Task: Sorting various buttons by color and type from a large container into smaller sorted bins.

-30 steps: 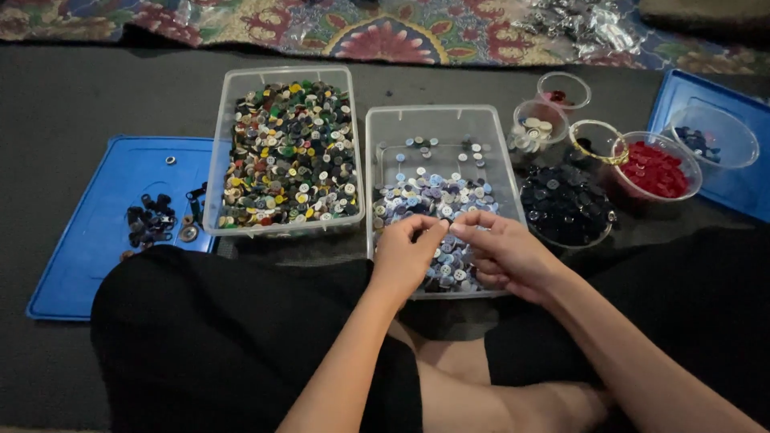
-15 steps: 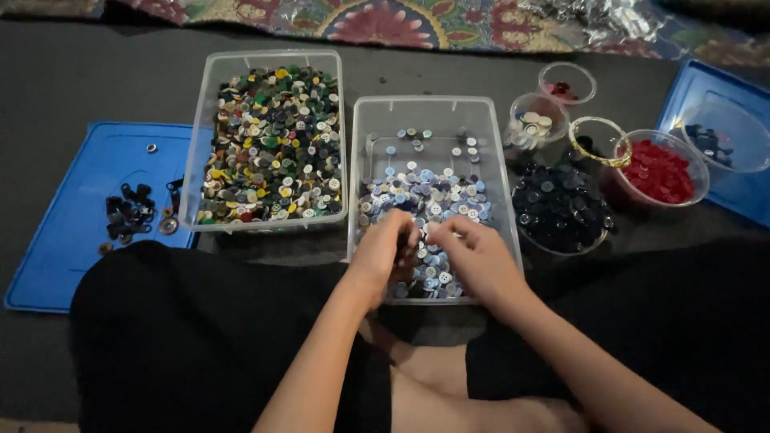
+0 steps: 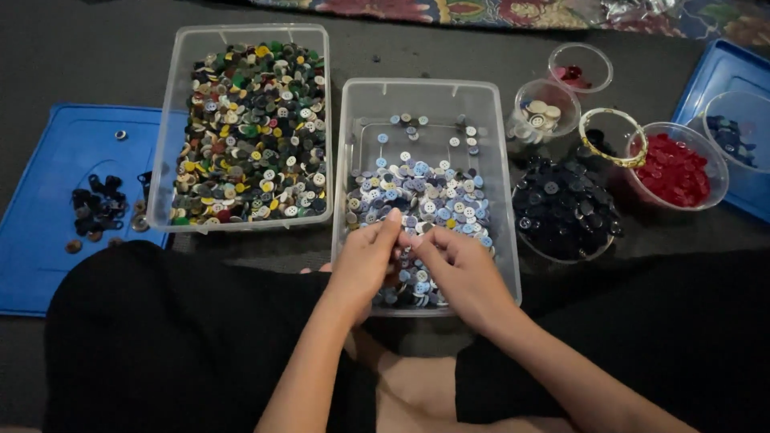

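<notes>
A blue lid (image 3: pixel 48 216) with dark buttons lies far left, beside a clear tub of mixed-colour buttons (image 3: pixel 249 132). Over the middle bin (image 3: pixel 425 96) of pale blue and white buttons (image 3: pixel 421 196), the left hand (image 3: pixel 365 261) and right hand (image 3: pixel 457 269) meet, fingertips pinched together; what they grip is too small to tell. Bowls of black buttons (image 3: pixel 561 208) and red buttons (image 3: pixel 674 168) sit right.

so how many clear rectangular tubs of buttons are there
2. One clear tub heaped with mixed-colour buttons sits on the left; the other clear tub, with blue and white buttons, is in the middle under both hands. The round cups to the right aren't counted.
</notes>
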